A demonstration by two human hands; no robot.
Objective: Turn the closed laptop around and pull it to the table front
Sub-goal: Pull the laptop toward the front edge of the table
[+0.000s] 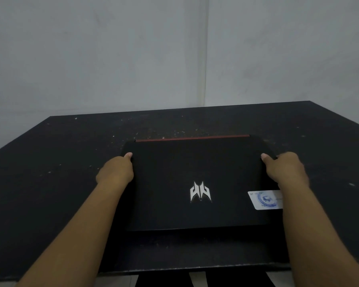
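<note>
A closed black laptop (174, 172) lies flat on the dark table (50, 162), in the near middle. Its lid shows a silver logo and a white sticker with a blue seal near the right edge. A red strip runs along its far edge. My left hand (116, 170) grips the laptop's left side, thumb on top of the lid. My right hand (284, 170) grips the right side the same way, and its forearm covers part of the sticker. The laptop's near edge sits a short way back from the table's front edge.
The dark tabletop is speckled with pale flecks and stands against a plain grey wall with a corner seam behind it. Below the table's front edge a pale floor and dark legs show.
</note>
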